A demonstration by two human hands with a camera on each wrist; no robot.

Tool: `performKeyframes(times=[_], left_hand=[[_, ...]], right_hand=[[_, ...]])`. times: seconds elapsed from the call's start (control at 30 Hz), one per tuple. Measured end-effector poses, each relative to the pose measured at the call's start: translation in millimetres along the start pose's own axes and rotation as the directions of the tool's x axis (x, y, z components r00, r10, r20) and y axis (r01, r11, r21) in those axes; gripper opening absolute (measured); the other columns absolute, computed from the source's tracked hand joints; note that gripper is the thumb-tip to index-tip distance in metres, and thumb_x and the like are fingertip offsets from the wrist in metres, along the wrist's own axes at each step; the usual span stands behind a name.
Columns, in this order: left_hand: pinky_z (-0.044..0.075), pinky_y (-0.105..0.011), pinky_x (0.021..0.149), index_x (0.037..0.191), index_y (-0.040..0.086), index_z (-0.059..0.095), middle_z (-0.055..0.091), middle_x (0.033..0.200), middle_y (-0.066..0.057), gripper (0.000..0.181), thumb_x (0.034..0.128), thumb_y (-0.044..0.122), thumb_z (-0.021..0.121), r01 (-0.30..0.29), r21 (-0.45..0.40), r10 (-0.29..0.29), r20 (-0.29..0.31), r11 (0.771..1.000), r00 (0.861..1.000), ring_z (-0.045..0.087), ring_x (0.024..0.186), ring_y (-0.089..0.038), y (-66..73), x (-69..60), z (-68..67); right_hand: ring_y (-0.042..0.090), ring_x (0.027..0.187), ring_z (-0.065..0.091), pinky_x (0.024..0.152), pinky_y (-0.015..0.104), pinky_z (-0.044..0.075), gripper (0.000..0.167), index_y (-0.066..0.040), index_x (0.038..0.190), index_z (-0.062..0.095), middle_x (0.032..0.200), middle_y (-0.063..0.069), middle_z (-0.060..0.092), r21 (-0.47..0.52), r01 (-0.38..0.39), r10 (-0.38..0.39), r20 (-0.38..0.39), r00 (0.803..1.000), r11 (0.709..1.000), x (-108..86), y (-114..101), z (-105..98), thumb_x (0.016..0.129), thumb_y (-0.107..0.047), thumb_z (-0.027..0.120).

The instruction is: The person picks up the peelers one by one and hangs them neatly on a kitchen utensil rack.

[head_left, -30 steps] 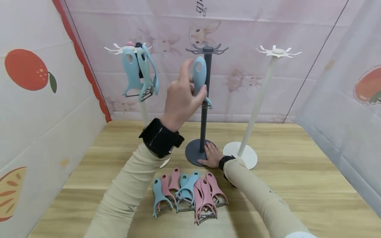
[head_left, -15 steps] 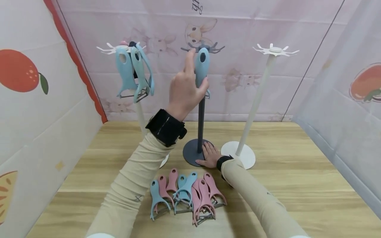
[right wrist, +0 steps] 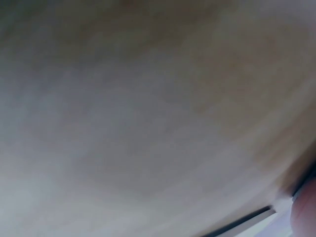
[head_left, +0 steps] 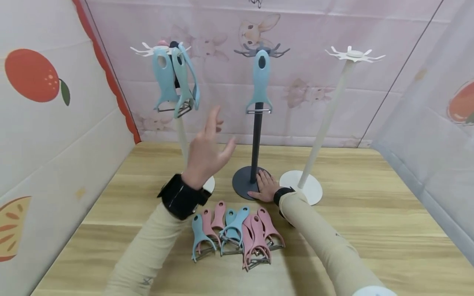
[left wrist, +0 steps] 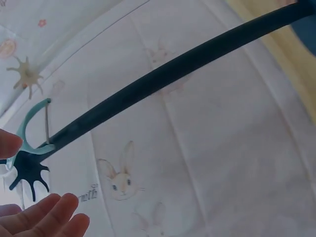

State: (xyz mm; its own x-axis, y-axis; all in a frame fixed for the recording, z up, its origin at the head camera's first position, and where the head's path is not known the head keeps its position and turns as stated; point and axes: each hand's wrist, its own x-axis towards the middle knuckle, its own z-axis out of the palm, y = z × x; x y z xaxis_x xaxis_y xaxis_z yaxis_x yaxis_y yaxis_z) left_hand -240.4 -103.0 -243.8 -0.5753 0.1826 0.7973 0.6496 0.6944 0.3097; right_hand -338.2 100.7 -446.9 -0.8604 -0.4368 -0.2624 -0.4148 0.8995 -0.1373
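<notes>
A light blue peeler (head_left: pixel 261 80) hangs from the hooks at the front of the dark stand (head_left: pixel 256 144); the left wrist view shows this peeler (left wrist: pixel 24 131) by the stand's hooked top (left wrist: pixel 30 170). Below and to its left, the left hand (head_left: pixel 208 152) is in the air with fingers loosely extended, holding nothing. The right hand (head_left: pixel 266 187) rests flat on the dark round base (head_left: pixel 242 185). On the table in front lies a pile of pink peelers (head_left: pixel 257 236) and blue peelers (head_left: pixel 200 234). The right wrist view is mostly blurred, with a bit of skin at its right edge.
At the left, a white stand (head_left: pixel 181 133) carries several peelers (head_left: pixel 163 76), blue ones in front. A white stand (head_left: pixel 326 119) with bare hooks stands at the right, its base (head_left: pixel 312 190) near the right forearm. Patterned cloth (head_left: pixel 307 123) hangs behind the wooden table (head_left: pixel 352 205).
The left hand has let go of the blue peeler, which now hangs on the dark stand, and has moved down and to the left. The right hand has stayed on the base.
</notes>
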Motion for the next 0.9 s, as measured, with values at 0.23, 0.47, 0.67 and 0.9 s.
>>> performKeyframes(times=[0.23,0.47,0.67,0.9], left_hand=[[0.048,-0.034,0.059,0.136,0.001,0.033,0.060,0.107,-0.016,0.063,0.0833,0.017,0.063,0.044,0.048,-0.049,0.095,0.998,0.994,0.060,0.087,-0.027,-12.9,-54.6,-5.0],[0.047,-0.031,0.053,0.130,-0.002,0.041,0.061,0.098,-0.015,0.059,0.0798,0.015,0.066,0.030,0.125,-0.056,0.209,0.992,0.976,0.060,0.076,-0.024,-20.3,-101.8,-9.9],[0.039,-0.028,0.044,0.119,-0.003,0.052,0.061,0.085,-0.014,0.048,0.0788,0.018,0.066,0.086,0.280,-0.219,0.489,0.956,0.844,0.049,0.056,-0.015,-27.9,-138.7,-10.7],[0.032,-0.027,0.042,0.111,-0.003,0.057,0.043,0.056,0.002,0.044,0.0784,0.025,0.066,0.106,0.381,-0.364,0.708,0.918,0.605,0.040,0.050,-0.012,-35.8,-159.5,-3.4]], right_hand=[[0.034,0.137,-0.001,0.109,0.047,0.006,0.083,0.004,0.143,0.010,0.150,0.022,0.002,0.026,0.008,-0.008,0.012,1.000,1.000,-0.1,3,-2,0.091,-0.055,0.037],[0.034,0.137,0.000,0.109,0.047,0.007,0.085,0.004,0.144,0.010,0.150,0.022,0.003,0.023,0.026,-0.026,0.000,1.000,0.999,1.7,3,-1,0.091,-0.056,0.037],[0.033,0.137,0.000,0.109,0.047,0.007,0.084,0.004,0.143,0.011,0.150,0.021,0.004,0.023,0.017,-0.017,0.002,1.000,1.000,1.3,1,-3,0.091,-0.055,0.038],[0.033,0.137,0.001,0.109,0.046,0.007,0.084,0.004,0.143,0.012,0.150,0.022,0.005,0.027,0.014,-0.014,-0.002,1.000,1.000,-0.7,0,-3,0.090,-0.055,0.038]])
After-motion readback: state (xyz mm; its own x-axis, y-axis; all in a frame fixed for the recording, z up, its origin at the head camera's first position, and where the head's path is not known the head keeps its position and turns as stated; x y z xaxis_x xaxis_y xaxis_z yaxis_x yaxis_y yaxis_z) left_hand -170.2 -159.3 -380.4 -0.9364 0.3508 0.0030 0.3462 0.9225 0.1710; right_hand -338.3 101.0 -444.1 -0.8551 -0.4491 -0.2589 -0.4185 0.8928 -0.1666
